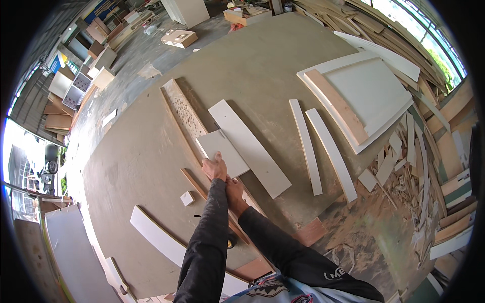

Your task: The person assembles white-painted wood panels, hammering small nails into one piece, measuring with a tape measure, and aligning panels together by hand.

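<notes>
A small white rectangular board [222, 149] lies across a long, narrow wooden piece [184, 108] with raised edges and a speckled inner face. My left hand [215, 167] is closed at the board's near left corner, thumb on top and the other fingers at its edge. Just below and to the right, my right hand [235, 193] is against the board's near edge, its fingers mostly hidden. A longer white board [250, 146] lies flat along the right side of the small one.
Two narrow white strips [331, 151] and a white framed panel [374, 96] lie on the right of the large table [151, 136]. A small white block [187, 198] and a curved white strip [156, 235] are left of my arms. Wood offcuts [404, 166] pile up beyond the right edge.
</notes>
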